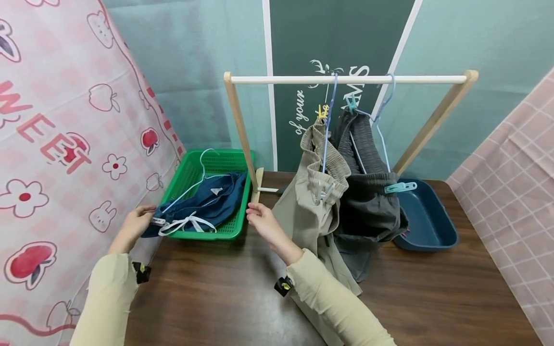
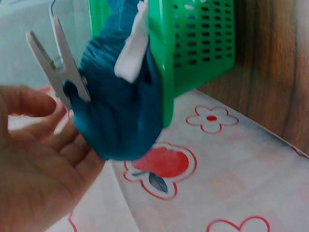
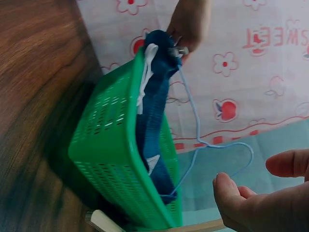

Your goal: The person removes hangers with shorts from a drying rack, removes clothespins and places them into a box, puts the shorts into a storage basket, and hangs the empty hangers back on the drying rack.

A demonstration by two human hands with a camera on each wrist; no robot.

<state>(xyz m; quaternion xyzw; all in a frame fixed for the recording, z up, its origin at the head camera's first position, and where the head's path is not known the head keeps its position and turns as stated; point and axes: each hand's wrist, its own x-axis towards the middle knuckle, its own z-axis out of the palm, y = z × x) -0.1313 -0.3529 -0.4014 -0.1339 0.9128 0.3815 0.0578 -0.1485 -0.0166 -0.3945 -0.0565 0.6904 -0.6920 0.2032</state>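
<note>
Soft and probably light, the blue shorts [image 1: 225, 205] lie in the green basket [image 1: 229, 233], overhanging its rim, left hand [image 1: 135, 225] at the clip [image 2: 72, 77], pinch impossible to tell, right hand [image 1: 267, 226] empty, thumb apart, hanger [image 3: 207, 144] looking the surest hold.

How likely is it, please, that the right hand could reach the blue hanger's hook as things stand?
Probably yes: the right hand holds nothing, the hook extends clear of the shorts, and nothing seems to block the way, though the rack's wooden leg is close.
</note>
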